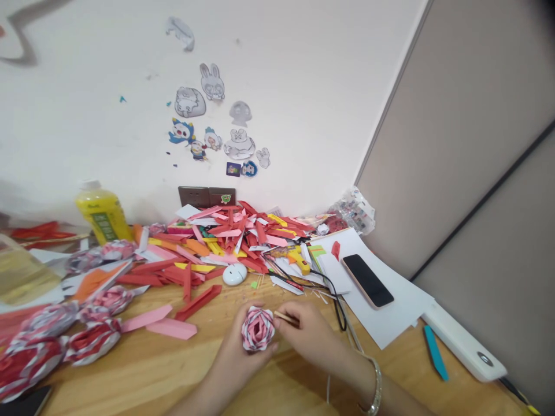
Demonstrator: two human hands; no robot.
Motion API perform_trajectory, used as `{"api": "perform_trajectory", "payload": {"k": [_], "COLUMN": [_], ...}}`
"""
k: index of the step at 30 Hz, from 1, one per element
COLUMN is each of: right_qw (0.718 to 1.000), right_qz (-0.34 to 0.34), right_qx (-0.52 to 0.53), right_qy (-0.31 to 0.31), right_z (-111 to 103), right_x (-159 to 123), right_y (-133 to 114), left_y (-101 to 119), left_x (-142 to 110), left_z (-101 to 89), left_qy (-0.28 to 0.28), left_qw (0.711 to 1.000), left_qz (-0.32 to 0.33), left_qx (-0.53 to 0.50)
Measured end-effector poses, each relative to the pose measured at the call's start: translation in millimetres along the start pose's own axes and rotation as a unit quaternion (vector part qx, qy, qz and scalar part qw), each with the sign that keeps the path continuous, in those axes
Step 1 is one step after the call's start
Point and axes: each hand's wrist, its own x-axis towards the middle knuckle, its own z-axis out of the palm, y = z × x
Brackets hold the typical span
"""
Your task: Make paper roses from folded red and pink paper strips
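Observation:
My left hand (255,353) is wrapped round a pink-and-white folded paper flower (258,328), its layered petals facing up at me. Close beside it, my right hand (306,329) pinches a thin, light wooden stick (286,318). The stick's tip is at the flower's right edge; whether it touches the paper I cannot tell. On the table to the left lie pink paper strips (171,329) and several finished red, pink and white paper flowers (93,341). Behind the hands sits a small white rounded case (235,274).
A heap of red, pink and yellow folded paper strips (234,237) lines the wall. A yellow glue gun (299,260) lies there with its cable. To the right are a phone (367,280) on white paper, a white device (466,346) and a teal strip (435,352). A yellow bottle (104,214) stands back left.

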Motion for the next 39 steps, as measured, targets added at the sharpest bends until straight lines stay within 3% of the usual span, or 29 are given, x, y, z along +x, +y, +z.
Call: {"api": "perform_trajectory", "payload": {"k": [7,12,25,39], "right_qw": [0.991,0.981,0.97,0.944], "right_qz": [-0.054,-0.09,-0.044,-0.148], "right_qx": [-0.078,-0.142,-0.221,-0.275], "right_qy": [0.092,0.095,0.091,0.105], "right_z": [-3.3,-4.7,1.2,10.3], "right_x": [-3.5,-9.0,-11.0,-13.2], "right_y": [-5.9,-12.9,-12.3,-6.0], "left_y": [0.3,3.9,8.0,7.7], "left_x": [-1.0,-3.1,-2.6,-4.8], "left_z": [-3.5,-4.5,-6.8,-7.1], "left_qy": [-0.021,-0.023,-0.025,-0.02], "left_qw": [0.994,0.988,0.963,0.955], "left_qz": [0.047,0.055,0.097,0.1], "left_qx": [0.098,0.146,0.249,0.278]}}
